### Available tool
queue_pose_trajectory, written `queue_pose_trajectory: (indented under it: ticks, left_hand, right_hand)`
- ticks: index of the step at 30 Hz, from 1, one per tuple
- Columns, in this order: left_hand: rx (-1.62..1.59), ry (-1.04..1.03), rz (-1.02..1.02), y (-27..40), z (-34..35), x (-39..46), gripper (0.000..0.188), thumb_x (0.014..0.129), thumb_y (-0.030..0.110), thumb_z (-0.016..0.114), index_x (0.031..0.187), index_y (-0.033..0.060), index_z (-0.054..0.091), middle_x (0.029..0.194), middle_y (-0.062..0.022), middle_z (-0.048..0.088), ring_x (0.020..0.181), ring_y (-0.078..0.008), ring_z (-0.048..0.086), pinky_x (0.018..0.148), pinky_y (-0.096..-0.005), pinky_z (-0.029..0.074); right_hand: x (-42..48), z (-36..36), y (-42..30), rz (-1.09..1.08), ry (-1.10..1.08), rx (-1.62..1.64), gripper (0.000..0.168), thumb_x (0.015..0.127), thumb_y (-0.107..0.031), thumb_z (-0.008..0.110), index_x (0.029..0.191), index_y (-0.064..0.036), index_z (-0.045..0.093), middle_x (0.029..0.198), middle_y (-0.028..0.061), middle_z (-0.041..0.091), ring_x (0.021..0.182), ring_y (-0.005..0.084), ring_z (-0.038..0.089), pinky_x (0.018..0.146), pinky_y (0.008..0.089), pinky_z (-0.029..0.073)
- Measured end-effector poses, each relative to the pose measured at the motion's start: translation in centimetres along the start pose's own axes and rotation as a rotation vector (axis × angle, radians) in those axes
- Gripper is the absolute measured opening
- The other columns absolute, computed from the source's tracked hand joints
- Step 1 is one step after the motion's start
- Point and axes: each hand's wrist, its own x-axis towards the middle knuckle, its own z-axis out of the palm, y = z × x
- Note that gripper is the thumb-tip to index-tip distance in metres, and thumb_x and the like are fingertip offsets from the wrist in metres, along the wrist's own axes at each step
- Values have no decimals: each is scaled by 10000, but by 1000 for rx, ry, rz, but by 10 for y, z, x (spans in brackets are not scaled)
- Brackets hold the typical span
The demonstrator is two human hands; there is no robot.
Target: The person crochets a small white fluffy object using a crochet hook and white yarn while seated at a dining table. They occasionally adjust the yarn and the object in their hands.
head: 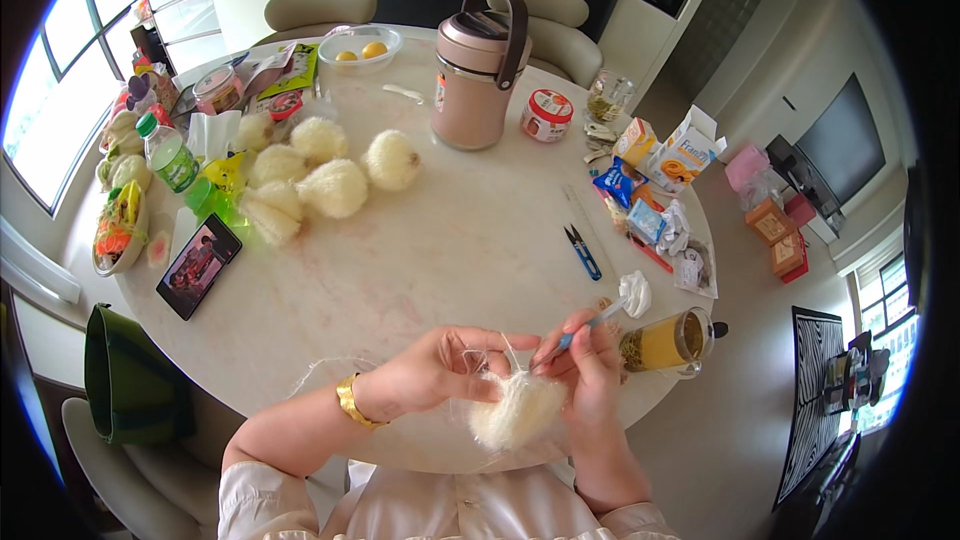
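A fluffy cream-coloured yarn piece point(517, 412) is held between my hands at the near edge of the round table point(450, 262). My left hand point(457, 367) pinches its upper left side, with a thin strand of yarn looped over the fingers and trailing left to the table. In my right hand point(585, 360) is a crochet hook point(570, 340) with a blue grip, its tip at the top of the piece. Several fluffy cream balls point(332, 187) lie together at the left middle of the table. Blue thread snips point(583, 252) rest to the right, beside a clear ruler point(589, 225).
A glass mug of tea point(667, 341) stands close by my right hand, near a crumpled tissue point(635, 294). A phone point(199, 266) lies at left near a green-capped bottle point(169, 154). Farther back stand a pink insulated jug point(476, 82) and a red-lidded jar point(547, 116).
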Motion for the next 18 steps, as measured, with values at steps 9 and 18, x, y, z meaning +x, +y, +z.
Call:
queue_pose_trajectory:
  ticks: [9,18]
  left_hand:
    - [235,219,99,-5,11,5,387,832,-22,622,1211,10,547,1047,-44,626,909,-78,568,759,-243,485]
    - [955,768,84,16,-41,16,343,887,259,598,670,-5,623,854,-100,668,887,-170,597,738,-287,481]
  right_hand:
    - [-5,2,5,-383,-59,-730,92,905,-95,555,958,-22,541,808,130,659,642,97,566,585,212,446]
    - [4,-16,-23,-281,208,-173,163,913,-223,557,977,-81,509,789,126,629,704,146,596,616,243,476]
